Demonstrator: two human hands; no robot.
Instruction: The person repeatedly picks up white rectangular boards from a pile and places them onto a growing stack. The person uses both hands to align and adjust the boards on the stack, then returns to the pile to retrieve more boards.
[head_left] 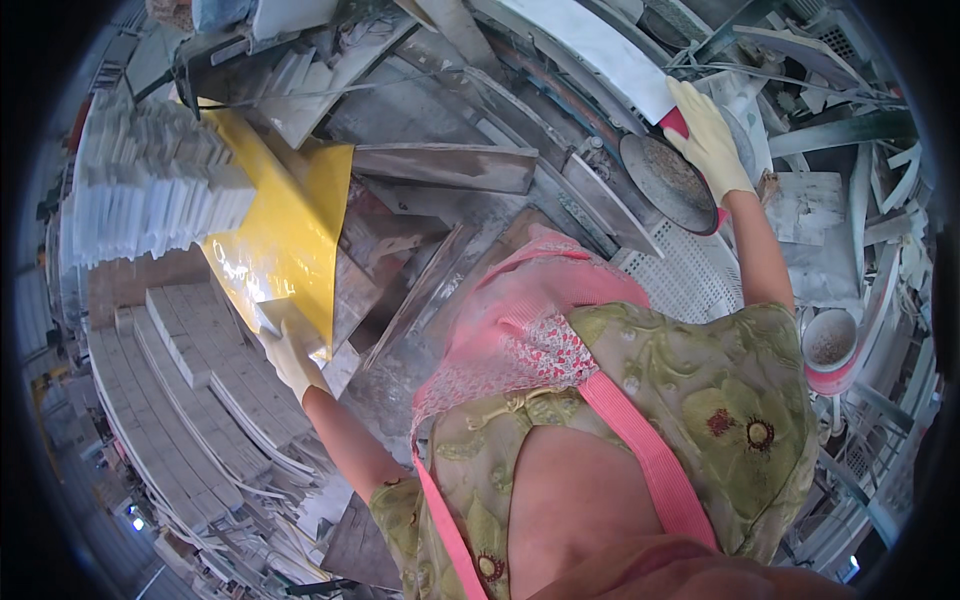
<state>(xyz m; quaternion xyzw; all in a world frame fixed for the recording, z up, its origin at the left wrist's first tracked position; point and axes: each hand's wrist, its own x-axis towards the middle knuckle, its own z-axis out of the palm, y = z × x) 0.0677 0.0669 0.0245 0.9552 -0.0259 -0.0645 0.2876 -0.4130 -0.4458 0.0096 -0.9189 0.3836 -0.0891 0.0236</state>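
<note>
My left hand (291, 358), in a cream glove, is closed on a small light-grey flat piece, like a tile (277, 314), at the lower edge of a glossy yellow sheet (305, 245). Close by at the upper left stand tightly packed rows of thin white tiles (150, 190). My right hand (706, 137), gloved alike, stretches its fingers over the end of a long white strip (600, 45). Beneath that hand sits a round dark pan (665, 185) of greyish grains, with a pink-red edge showing beside the glove. The right fingertips' undersides are hidden.
Long grey stacked bars (195, 365) lie at the left, below the yellow sheet. A brown board (445, 168) juts across the middle. To the right are a white perforated panel (685, 275), a pink-sided bowl (829, 340) of grains and metal framing (845, 130).
</note>
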